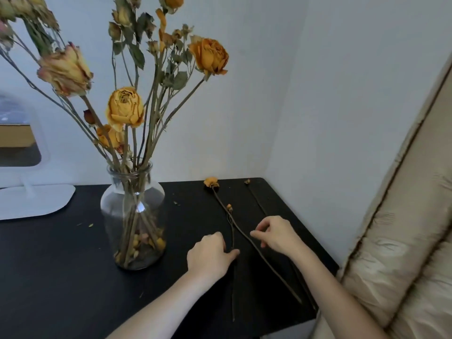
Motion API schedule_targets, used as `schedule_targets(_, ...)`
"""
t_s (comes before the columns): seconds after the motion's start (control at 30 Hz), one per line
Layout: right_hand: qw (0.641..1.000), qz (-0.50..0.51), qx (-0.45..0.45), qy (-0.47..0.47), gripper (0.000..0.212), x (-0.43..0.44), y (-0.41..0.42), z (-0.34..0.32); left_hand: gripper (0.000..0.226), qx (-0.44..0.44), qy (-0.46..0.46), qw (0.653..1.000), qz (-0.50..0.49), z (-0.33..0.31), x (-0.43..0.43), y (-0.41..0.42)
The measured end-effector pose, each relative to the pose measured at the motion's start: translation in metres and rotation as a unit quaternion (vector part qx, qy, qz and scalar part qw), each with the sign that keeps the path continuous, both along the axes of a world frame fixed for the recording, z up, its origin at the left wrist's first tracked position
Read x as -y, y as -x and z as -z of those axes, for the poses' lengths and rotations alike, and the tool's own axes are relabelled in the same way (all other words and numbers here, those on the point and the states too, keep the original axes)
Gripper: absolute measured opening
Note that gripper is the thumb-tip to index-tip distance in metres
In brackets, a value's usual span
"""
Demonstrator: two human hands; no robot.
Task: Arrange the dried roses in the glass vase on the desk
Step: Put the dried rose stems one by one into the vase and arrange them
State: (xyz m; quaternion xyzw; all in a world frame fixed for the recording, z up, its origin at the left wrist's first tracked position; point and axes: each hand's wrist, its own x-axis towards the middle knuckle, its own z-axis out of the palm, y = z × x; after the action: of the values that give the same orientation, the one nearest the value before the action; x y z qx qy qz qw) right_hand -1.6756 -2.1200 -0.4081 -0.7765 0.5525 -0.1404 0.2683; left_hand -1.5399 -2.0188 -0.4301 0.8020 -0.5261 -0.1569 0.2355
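Note:
A clear glass vase [133, 216] stands on the black desk [61, 277] and holds several dried roses [125, 108] with orange and yellow heads. Three loose stems lie on the desk to its right. The long stem [269, 265] has an orange head at the far end, the thin short stem [233, 289] has a small bud, and the dark stem [255, 199] lies nearest the wall. My left hand [210, 253] has curled fingers, and its thumb lies across the thin short stem, pinching it. My right hand [276, 233] hovers over the long stem with loosely bent fingers, its index fingertip just beside the stem.
A white stand mirror [31, 199] sits on the desk at the back left. White walls close the corner behind and to the right. A beige padded chair [403, 241] presses against the desk's right edge. Small dry petal bits lie scattered on the desk.

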Motion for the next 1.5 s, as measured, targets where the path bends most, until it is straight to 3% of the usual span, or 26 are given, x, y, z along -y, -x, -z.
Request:
schedule_targets(0.1, 0.999, 0.000, -0.037, -0.037, 0.027, 0.003, -0.011, 0.009, 0.027, 0.034, -0.022, 0.999, -0.012, 0.002, 0.011, 0.005)
schedule_targets(0.2, 0.997, 0.003, -0.062, -0.053, 0.024, 0.003, -0.018, 0.013, 0.019, 0.044, -0.032, 0.998, -0.021, 0.002, 0.017, 0.006)
schedule_targets(0.47, 0.997, -0.018, -0.073, -0.030, 0.012, 0.000, -0.025, 0.011, 0.020, -0.043, -0.036, 0.998, -0.035, -0.001, 0.014, -0.009)
schedule_targets(0.7, 0.996, -0.045, 0.059, 0.044, 0.005, -0.008, -0.018, -0.020, 0.024, -0.063, 0.037, 0.997, -0.023, -0.011, 0.001, -0.021)
schedule_targets(0.93, 0.963, -0.043, 0.225, 0.143, 0.008, -0.016, -0.024, -0.060, 0.017, -0.079, 0.153, 0.985, -0.002, -0.035, -0.037, -0.040)
schedule_targets(1.27, 0.900, -0.066, 0.382, 0.202, 0.016, -0.042, -0.049, -0.092, 0.021, -0.101, 0.351, 0.931, -0.021, -0.040, -0.149, -0.074)
schedule_targets(1.43, 0.906, -0.078, 0.368, 0.193, 0.015, -0.057, -0.063, -0.095, 0.005, -0.151, 0.467, 0.866, -0.099, -0.061, -0.176, -0.089)
schedule_targets(1.5, 0.908, -0.087, 0.365, 0.184, 0.013, -0.064, -0.067, -0.097, 0.008, -0.151, 0.499, 0.848, -0.102, -0.076, -0.175, -0.095)
